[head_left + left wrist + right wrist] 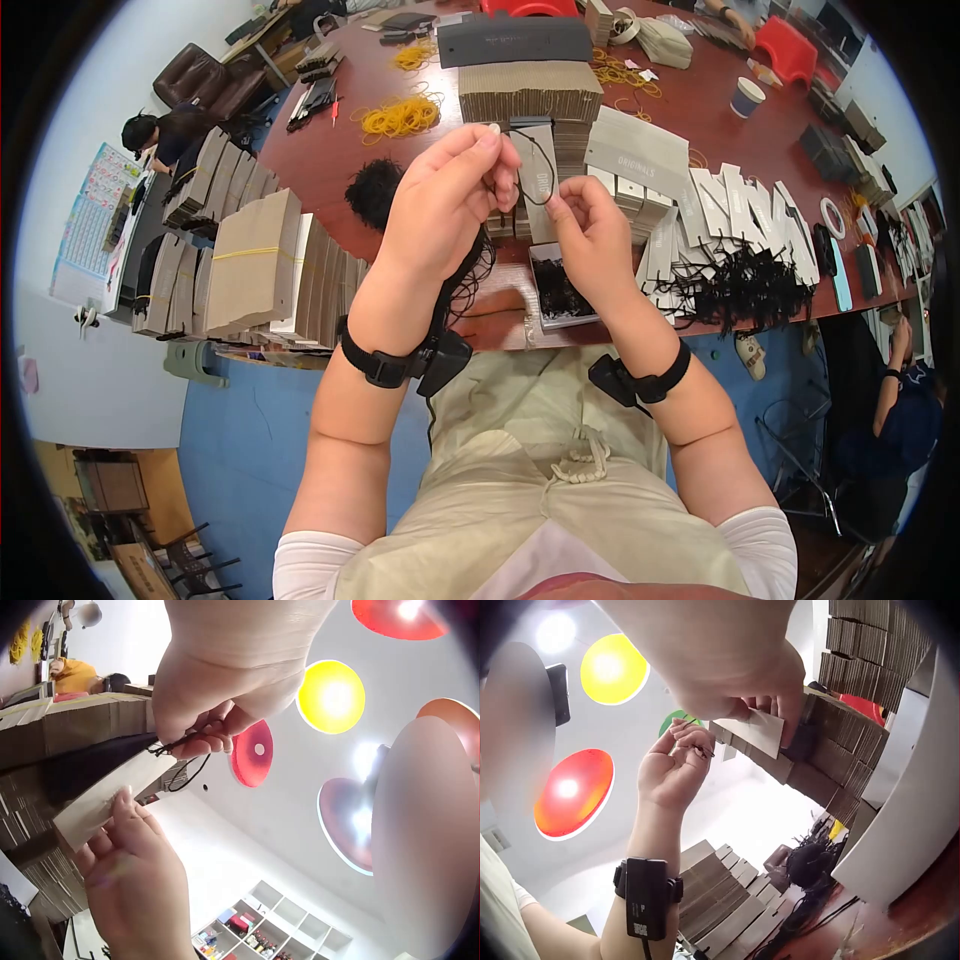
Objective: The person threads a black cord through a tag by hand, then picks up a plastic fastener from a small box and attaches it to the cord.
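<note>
The left hand (450, 190) pinches a thin black cord (545, 160) between thumb and fingers; in the left wrist view the cord (196, 769) hangs as a loop beside the curled fingers. A grey card (538, 185) with printed lettering is gripped by the right hand (598, 235), thumb on its face. The right wrist view shows the card (757, 733) in those fingers, just beside the left hand (676, 769). Whether the cord passes through the card cannot be told. Below the hands lies an open box of black cords (560, 290).
Bundled card stacks (250, 260) stand at the left, more stacks (530, 95) ahead. Finished-looking cards with black cords (745, 285) are heaped at the right. Yellow bands (400, 117), a black cord bundle (375, 193) and a paper cup (747, 96) are on the table.
</note>
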